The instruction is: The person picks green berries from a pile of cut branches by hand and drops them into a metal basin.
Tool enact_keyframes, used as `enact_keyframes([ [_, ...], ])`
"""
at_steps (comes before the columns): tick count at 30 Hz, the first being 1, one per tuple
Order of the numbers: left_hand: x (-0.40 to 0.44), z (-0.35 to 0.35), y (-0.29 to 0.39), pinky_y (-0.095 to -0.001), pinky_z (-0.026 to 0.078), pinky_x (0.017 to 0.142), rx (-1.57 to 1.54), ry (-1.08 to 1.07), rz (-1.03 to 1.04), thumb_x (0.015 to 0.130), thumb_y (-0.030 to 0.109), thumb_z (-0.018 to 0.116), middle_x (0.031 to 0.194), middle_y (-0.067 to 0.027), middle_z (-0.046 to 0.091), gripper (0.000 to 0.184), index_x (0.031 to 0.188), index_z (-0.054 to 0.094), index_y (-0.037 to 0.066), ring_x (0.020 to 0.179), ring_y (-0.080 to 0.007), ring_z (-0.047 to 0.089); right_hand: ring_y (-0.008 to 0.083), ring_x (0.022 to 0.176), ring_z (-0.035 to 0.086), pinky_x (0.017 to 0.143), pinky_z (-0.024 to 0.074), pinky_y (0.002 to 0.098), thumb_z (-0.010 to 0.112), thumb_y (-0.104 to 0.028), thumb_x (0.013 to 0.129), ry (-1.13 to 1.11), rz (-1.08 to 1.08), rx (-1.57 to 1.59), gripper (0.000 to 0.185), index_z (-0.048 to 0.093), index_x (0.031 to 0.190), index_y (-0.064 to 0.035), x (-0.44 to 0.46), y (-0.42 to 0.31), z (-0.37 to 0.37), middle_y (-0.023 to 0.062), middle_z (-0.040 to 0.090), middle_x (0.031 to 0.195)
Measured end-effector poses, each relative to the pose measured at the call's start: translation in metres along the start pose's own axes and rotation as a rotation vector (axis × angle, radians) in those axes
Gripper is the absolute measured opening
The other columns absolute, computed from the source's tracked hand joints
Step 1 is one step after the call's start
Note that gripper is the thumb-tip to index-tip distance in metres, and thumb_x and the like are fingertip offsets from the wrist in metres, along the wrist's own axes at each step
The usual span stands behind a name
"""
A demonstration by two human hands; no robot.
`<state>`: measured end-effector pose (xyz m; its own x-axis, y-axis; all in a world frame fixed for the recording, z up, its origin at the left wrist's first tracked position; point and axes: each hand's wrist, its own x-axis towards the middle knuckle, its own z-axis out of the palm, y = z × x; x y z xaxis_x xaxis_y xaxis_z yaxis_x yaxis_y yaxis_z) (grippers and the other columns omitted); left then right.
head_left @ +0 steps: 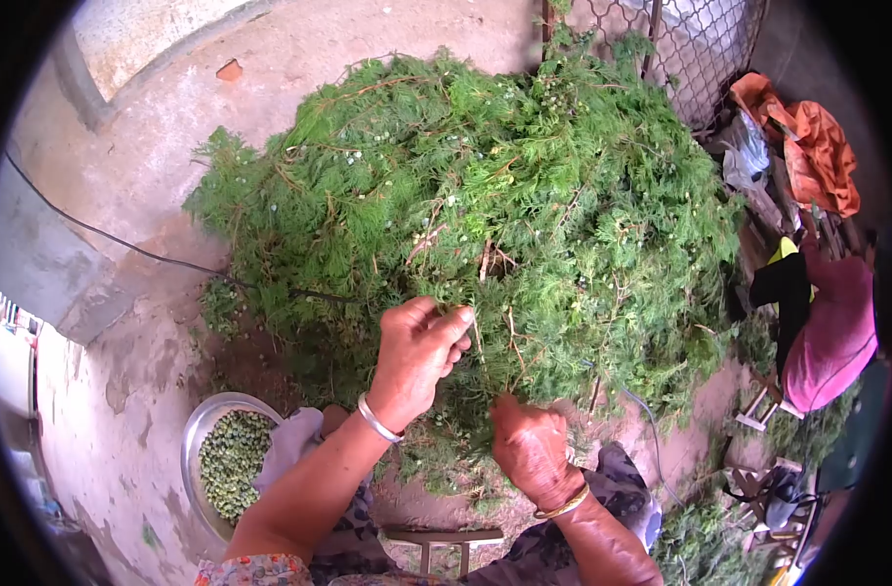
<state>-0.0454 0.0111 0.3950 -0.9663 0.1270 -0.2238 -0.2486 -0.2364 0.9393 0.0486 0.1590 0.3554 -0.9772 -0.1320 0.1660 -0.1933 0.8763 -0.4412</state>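
My left hand [418,354], with a silver bangle at the wrist, is closed in a pinch in front of the big heap of cut conifer branches [524,186]. What its fingertips hold is too small to make out. Lower and to the right, my right hand [536,447] is closed, a gold-coloured bangle on its wrist. Feathery green foliage of a conifer sprig [482,437] shows beside its curled fingers, which partly hide it. Small pale green cones dot the heap. A metal basin [189,459] filled with green cones [233,464] stands to the left of my left forearm.
A black cable [124,239] runs across the floor into the heap. At the right, a person in a pink garment [834,337] sits near more branches. Orange cloth [822,156] and a mesh gate [705,54] are behind. A small stool [446,537] stands between my knees.
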Motion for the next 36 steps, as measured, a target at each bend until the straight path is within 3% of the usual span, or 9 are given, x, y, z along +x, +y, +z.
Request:
enact_keyframes([
  [8,0.016,-0.042,0.037,-0.0202,0.032,0.037,-0.180,-0.007,0.131,0.091,0.020,0.054,0.061,-0.0032,0.050,0.020,0.081,0.057,0.003,0.047,-0.0099,0.043,0.0343,0.053,0.057,0.051,0.0423,0.0447,0.059,-0.008,0.080,-0.003,0.030,0.035,0.011,0.050,0.074,-0.0065,-0.007,0.010,-0.003,0.0132,0.057,0.058],
  [11,0.035,-0.083,0.047,-0.0244,0.042,0.046,-0.631,-0.198,-0.064,0.086,0.016,0.055,0.079,-0.0103,0.058,0.015,0.088,0.060,0.003,0.064,-0.0157,0.053,0.0338,0.053,0.056,0.052,0.0408,0.0433,0.059,-0.007,0.080,0.077,-0.010,0.099,0.013,0.049,0.072,-0.0061,-0.010,0.013,-0.003,0.0139,0.055,0.058],
  [15,0.031,-0.066,0.022,-0.0291,0.047,0.056,-0.518,-0.228,-0.156,0.082,0.011,0.057,0.094,-0.0155,0.061,0.018,0.097,0.062,0.001,0.077,-0.0184,0.057,0.0322,0.051,0.057,0.047,0.0413,0.0422,0.058,-0.009,0.080,0.044,-0.066,0.060,0.012,0.047,0.076,-0.0050,-0.015,0.014,-0.002,0.0116,0.055,0.057],
  [18,0.015,-0.042,0.018,-0.0270,0.046,0.052,-0.255,-0.196,-0.151,0.085,0.008,0.058,0.087,-0.0140,0.064,0.011,0.093,0.062,0.001,0.068,-0.0173,0.059,0.0314,0.050,0.057,0.046,0.0403,0.0417,0.058,-0.009,0.079,0.043,-0.112,0.008,0.011,0.048,0.076,-0.0053,-0.018,0.009,-0.005,0.0107,0.053,0.056],
  [22,0.010,-0.029,0.008,-0.0259,0.044,0.053,-0.256,-0.220,-0.140,0.086,0.005,0.057,0.085,-0.0137,0.064,0.013,0.097,0.061,-0.001,0.068,-0.0154,0.058,0.0310,0.050,0.056,0.044,0.0399,0.0407,0.058,-0.007,0.078,0.064,-0.137,0.032,0.011,0.047,0.075,-0.0057,-0.018,0.009,-0.006,0.0107,0.051,0.055],
  [25,0.008,-0.023,0.006,-0.0255,0.043,0.055,-0.298,-0.286,-0.069,0.086,0.003,0.056,0.087,-0.0141,0.063,0.017,0.101,0.060,-0.002,0.071,-0.0149,0.056,0.0312,0.049,0.055,0.046,0.0396,0.0373,0.059,-0.004,0.081,0.100,-0.045,0.200,0.009,0.054,0.074,-0.0019,-0.013,0.000,-0.018,0.0150,0.052,0.056],
  [27,0.003,-0.017,0.011,-0.0252,0.043,0.055,-0.305,-0.301,-0.062,0.086,0.003,0.056,0.087,-0.0141,0.062,0.017,0.102,0.060,-0.002,0.071,-0.0147,0.056,0.0356,0.052,0.057,0.045,0.0415,0.0405,0.059,-0.006,0.083,0.113,0.190,0.426,0.012,0.051,0.075,-0.0022,-0.011,-0.001,-0.021,0.0177,0.052,0.058],
  [31,0.003,-0.013,0.006,-0.0246,0.042,0.053,-0.275,-0.322,-0.066,0.087,0.009,0.059,0.088,-0.0132,0.062,0.017,0.100,0.060,-0.002,0.070,-0.0145,0.055,0.0371,0.053,0.057,0.045,0.0415,0.0413,0.059,-0.006,0.085,0.161,0.239,0.468,0.011,0.053,0.077,-0.0008,-0.010,0.001,-0.027,0.0198,0.054,0.061],
  [36,0.012,-0.015,-0.005,-0.0244,0.040,0.049,-0.100,-0.223,-0.151,0.087,0.015,0.062,0.081,-0.0106,0.061,0.018,0.095,0.061,-0.001,0.063,-0.0140,0.054,0.0340,0.047,0.053,0.043,0.0386,0.0416,0.061,-0.003,0.080,0.228,0.032,0.294,0.010,0.053,0.075,-0.0025,-0.011,0.002,-0.022,0.0150,0.051,0.056],
])
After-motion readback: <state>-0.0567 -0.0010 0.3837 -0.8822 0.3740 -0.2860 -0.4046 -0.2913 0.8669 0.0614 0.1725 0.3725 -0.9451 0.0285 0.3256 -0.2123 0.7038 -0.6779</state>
